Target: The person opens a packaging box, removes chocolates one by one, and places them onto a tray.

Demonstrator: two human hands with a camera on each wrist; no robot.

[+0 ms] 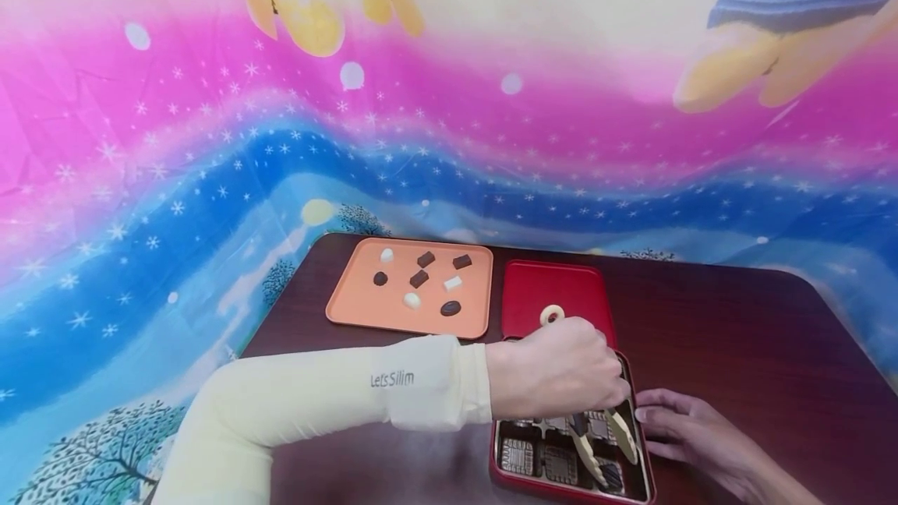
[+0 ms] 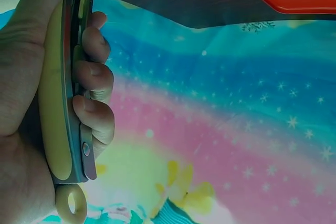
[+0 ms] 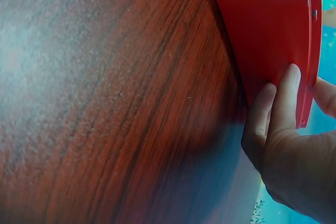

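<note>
A pair of cream tongs with a ring at its end is gripped in my left hand, fingers curled round the handles. The tong arms reach down into an open red tin, their tips spread apart at the near right corner. A dark striped chocolate sits by one tip. My right hand is at the tin's right side, with straight fingers against the outer wall and the thumb at the rim. The left forearm hides the tin's far left part.
Behind the tin lies its red lid, flat on the dark wooden table. An orange tray at the back left carries several dark and white chocolates, including a dark oval one. A printed cloth hangs behind the table.
</note>
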